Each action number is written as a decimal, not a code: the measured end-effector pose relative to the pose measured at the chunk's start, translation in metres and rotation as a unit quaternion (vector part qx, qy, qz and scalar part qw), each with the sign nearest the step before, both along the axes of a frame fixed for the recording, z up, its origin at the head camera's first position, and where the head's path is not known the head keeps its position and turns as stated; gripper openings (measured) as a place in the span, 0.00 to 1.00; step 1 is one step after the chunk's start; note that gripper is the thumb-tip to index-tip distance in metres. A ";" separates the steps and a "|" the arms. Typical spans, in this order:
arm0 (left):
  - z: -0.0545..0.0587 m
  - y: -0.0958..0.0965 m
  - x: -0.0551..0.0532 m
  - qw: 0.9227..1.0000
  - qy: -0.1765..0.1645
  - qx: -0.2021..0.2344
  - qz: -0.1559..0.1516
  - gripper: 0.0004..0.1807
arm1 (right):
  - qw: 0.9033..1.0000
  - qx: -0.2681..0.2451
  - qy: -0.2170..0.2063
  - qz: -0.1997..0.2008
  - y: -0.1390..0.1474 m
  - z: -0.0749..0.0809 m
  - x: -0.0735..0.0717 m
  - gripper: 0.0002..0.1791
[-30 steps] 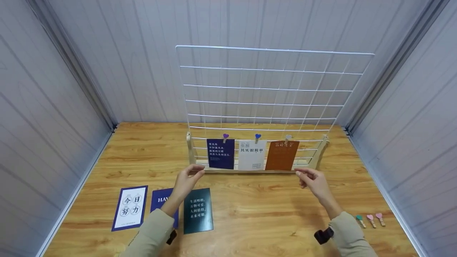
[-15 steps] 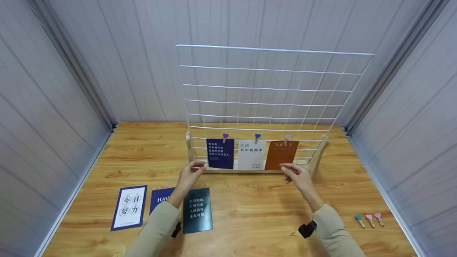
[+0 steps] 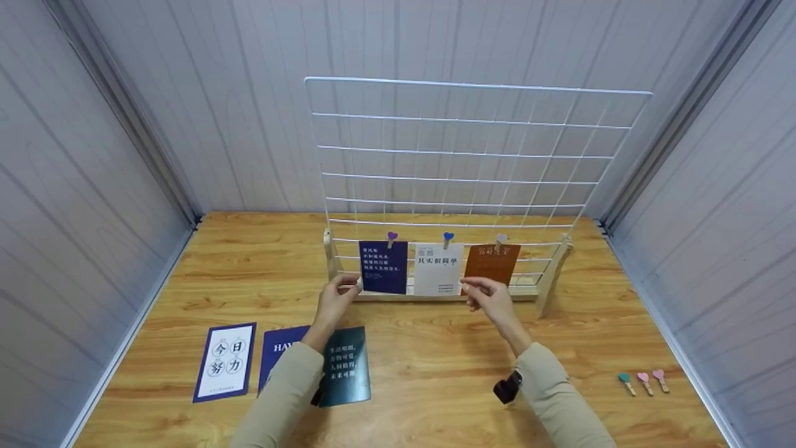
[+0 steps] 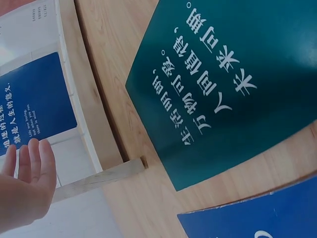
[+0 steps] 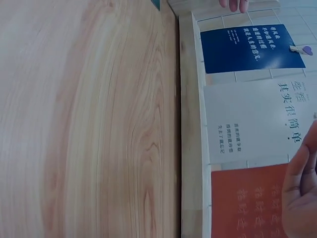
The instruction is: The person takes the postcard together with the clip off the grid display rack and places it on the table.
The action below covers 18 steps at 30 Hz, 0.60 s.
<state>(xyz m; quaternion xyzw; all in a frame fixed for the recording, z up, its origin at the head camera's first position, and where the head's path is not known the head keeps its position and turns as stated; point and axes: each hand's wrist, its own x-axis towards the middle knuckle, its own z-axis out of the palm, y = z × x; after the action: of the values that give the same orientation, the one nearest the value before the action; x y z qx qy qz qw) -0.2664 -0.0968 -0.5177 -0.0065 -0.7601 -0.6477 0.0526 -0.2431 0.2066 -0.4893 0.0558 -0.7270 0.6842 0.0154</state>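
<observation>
Three cards hang side by side on the lower part of a white wire grid (image 3: 466, 153): a navy card (image 3: 384, 274), a white card (image 3: 438, 277) and an orange card (image 3: 491, 264). A heart-topped clothespin holds each at its top: purple (image 3: 392, 239), blue (image 3: 448, 239) and pale (image 3: 500, 239). My left hand (image 3: 334, 303) has its fingertips right at the navy card's left edge, fingers loosely bent. My right hand (image 3: 494, 302) overlaps the orange card's lower part, fingertips beside the white card's right edge; the right wrist view shows this hand (image 5: 302, 198) only partly.
On the wooden table (image 3: 429, 379) at left lie a white card with a blue border (image 3: 224, 363), a blue card (image 3: 281, 351) partly under the left arm, and a dark green card (image 3: 348, 367). Several loose items at right are heart clothespins (image 3: 645, 383). A wooden base (image 3: 547, 283) supports the grid.
My right hand has moved left, from beside the orange card's right edge to the white card's right edge. My left hand has shifted slightly right and up toward the navy card.
</observation>
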 end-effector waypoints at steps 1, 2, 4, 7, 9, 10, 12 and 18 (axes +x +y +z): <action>0.000 0.000 -0.001 1.000 -0.002 -0.001 0.004 0.14 | 1.000 -0.002 -0.001 0.000 -0.002 -0.002 -0.003 0.15; 0.000 0.001 -0.002 1.000 -0.003 -0.005 0.007 0.14 | 1.000 -0.003 -0.001 0.002 -0.003 -0.005 -0.005 0.15; 0.000 0.001 -0.003 1.000 -0.004 -0.014 0.014 0.14 | 1.000 -0.006 -0.002 0.002 -0.007 -0.010 -0.011 0.15; 0.000 0.002 -0.004 0.999 -0.006 -0.026 0.023 0.14 | 1.000 0.002 0.001 -0.002 -0.015 -0.011 -0.015 0.13; 0.001 0.002 -0.006 0.999 -0.004 -0.029 0.024 0.14 | 1.000 0.002 0.003 -0.001 -0.020 -0.010 -0.017 0.13; 0.002 0.002 -0.006 0.999 -0.002 -0.029 0.024 0.14 | 1.000 -0.001 0.003 0.000 -0.023 -0.010 -0.017 0.13; 0.003 0.002 -0.007 0.999 0.002 -0.026 0.026 0.14 | 1.000 -0.006 0.005 0.004 -0.028 -0.007 -0.018 0.14; 0.005 0.004 -0.010 0.999 0.003 -0.016 0.029 0.15 | 1.000 -0.004 0.009 0.013 -0.041 0.000 -0.023 0.15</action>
<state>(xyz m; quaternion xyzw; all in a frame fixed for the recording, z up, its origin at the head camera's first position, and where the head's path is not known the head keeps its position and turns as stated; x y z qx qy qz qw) -0.2768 -0.0929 -0.5123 0.0128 -0.7700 -0.6337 0.0732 -0.2660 0.1654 -0.4896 0.0709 -0.7231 0.6869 0.0135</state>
